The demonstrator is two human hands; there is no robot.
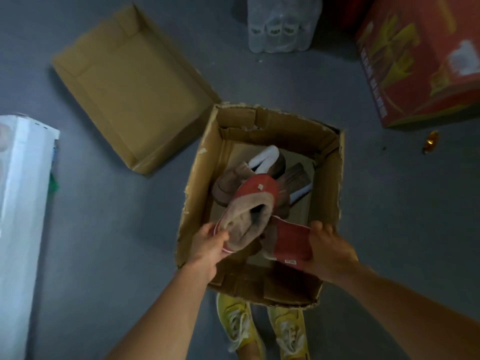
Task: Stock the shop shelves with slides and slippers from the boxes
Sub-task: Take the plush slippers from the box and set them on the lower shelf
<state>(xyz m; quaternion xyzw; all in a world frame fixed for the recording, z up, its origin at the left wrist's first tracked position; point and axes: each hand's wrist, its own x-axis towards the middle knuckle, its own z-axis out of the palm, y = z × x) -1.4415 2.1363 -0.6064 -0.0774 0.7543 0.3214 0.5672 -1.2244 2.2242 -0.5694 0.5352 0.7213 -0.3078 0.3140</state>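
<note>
Slippers, two red (255, 196), fleece-lined in tan, white edging at sole, small pale tag on toe of upright one; second red slipper (292, 241) turned on its side, small label near lower edge. Both held above open cardboard box (328, 178), torn along rim, standing on grey floor (130, 229).

Left hand (207, 246): thumb and fingers pinched on heel rim of first red slipper. Right hand (328, 246): fingers curled over edge of second red slipper. Hands apart, one slipper each, the two slippers touching at centre.

Brown slippers (233, 181), at least two, with white lining (265, 157), lying at bottom of box beneath the red pair; exact count not clear owing to overlap and blur.

Further items on floor, counted:
- one shallow empty cardboard tray (135, 87), upper left, just beside box corner;
- one red printed carton (420, 61), upper right;
- one shrink-wrapped pack of clear bottles (281, 24), top centre;
- one white carton (23, 216), left edge;
- one small gold wrapper (431, 141), near red carton.

Yellow sneakers (237, 326), two, on wearer's feet, just below near wall of box.
</note>
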